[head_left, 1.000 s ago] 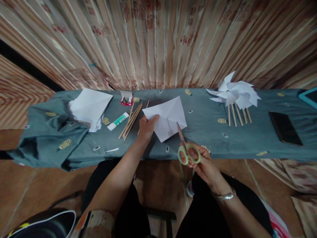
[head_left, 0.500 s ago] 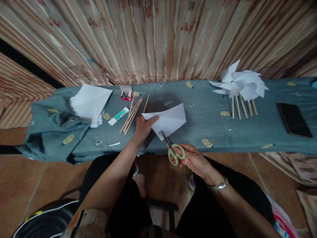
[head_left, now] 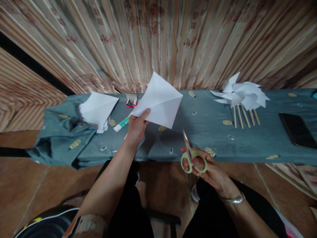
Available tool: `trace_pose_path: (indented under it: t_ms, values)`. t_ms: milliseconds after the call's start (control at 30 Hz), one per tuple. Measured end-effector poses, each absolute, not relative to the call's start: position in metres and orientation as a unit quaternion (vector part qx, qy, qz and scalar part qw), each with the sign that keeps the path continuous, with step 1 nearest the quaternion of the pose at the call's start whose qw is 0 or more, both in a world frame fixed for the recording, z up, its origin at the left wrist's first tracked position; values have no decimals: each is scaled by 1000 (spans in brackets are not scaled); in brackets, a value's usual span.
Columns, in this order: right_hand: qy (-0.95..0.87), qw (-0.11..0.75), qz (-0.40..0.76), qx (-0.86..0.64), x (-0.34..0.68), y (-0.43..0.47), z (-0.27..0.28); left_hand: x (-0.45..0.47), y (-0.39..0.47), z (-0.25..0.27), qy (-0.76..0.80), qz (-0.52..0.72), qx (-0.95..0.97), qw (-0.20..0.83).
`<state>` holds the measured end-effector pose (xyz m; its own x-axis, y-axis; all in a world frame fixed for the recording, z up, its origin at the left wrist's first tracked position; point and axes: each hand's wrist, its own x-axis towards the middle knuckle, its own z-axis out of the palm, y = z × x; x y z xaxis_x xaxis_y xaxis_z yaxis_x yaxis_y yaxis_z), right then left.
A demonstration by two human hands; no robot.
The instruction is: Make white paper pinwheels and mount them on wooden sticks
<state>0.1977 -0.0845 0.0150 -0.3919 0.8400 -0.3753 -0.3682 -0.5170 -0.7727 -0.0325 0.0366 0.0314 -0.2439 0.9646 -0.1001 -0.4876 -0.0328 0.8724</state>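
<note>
A creased white sheet of paper [head_left: 160,99] is pinched at its lower left edge by my left hand [head_left: 137,127], thumb on top, raised above the table. My right hand [head_left: 203,163] holds a pair of scissors [head_left: 188,148] by pale green handles, fingers through the loops. The blades point up and away, apart from the paper, and look closed. Behind the paper, a glue stick [head_left: 121,125] with a green and white label and a small red box [head_left: 131,103] of metal pins are partly covered. The wooden sticks nearby are almost wholly hidden.
A stack of white paper sheets [head_left: 97,109] lies on the left of the cloth-covered table [head_left: 153,150]. Several white paper pinwheels [head_left: 244,94] on wooden sticks [head_left: 244,115] lie at the right, with a black phone [head_left: 297,130] beyond them. A pleated curtain [head_left: 158,43] hangs behind.
My left hand has lifted and turned the paper, which now shows a broad diamond face. The scissors have come out of the paper and moved right and nearer to me.
</note>
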Motion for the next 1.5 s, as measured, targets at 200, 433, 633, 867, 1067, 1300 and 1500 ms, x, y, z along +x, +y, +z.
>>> trace_pose_path:
  t_ms: [200, 433, 633, 867, 1067, 1300, 1500]
  values:
    - [-304, 424, 739, -427, 197, -82, 11, -22, 41, 34, 409, 661, 270, 568]
    - [-453, 414, 656, -439, 202, -83, 3, -4, 39, 34, 397, 649, 269, 591]
    - [-487, 405, 625, -456, 204, -81, 4, 14, 35, 30, 388, 631, 264, 618]
    - [-487, 414, 625, -448, 210, -80, -1, 22, 35, 25, 401, 619, 260, 623]
    - [-498, 410, 617, -450, 209, -81, 1, 21, 34, 25, 422, 606, 247, 628]
    - [-494, 409, 620, -451, 208, -79, 0, 19, 33, 24, 424, 602, 246, 630]
    - [-488, 403, 627, -455, 207, -79, 2, 17, 32, 23, 419, 604, 247, 632]
